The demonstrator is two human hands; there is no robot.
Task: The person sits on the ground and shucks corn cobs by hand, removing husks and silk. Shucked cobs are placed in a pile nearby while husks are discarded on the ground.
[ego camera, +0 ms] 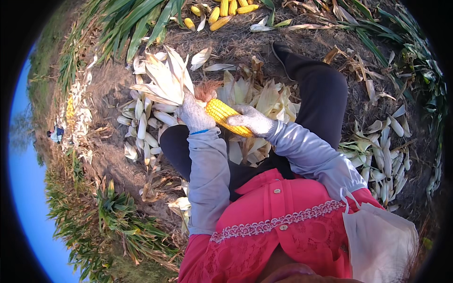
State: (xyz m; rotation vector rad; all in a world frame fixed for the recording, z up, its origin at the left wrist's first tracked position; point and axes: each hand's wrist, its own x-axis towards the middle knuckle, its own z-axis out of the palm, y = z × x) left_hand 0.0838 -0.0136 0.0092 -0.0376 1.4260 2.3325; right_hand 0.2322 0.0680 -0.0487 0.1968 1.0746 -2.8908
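Between my gloved hands lies a bright yellow ear of corn (223, 115), bare of husk along most of its length. My right hand (252, 121) grips its lower part, thumb across the kernels. At the other end, my left hand (196, 114) is closed around the base of the pulled-back dry husk (165, 72), which fans out above it. Brown corn silk (208, 90) sticks up beside the ear's upper end. Loose pale husks (269, 100) are heaped on the ground between my legs, partly hidden by the hands and the ear.
Unhusked ears (142, 122) are piled at my left knee, and another such pile (384, 159) lies at the right. Several husked yellow ears (226, 14) rest on the soil ahead. Cut green stalks (141, 21) lie at upper left. Another person (56, 135) is far off at left.
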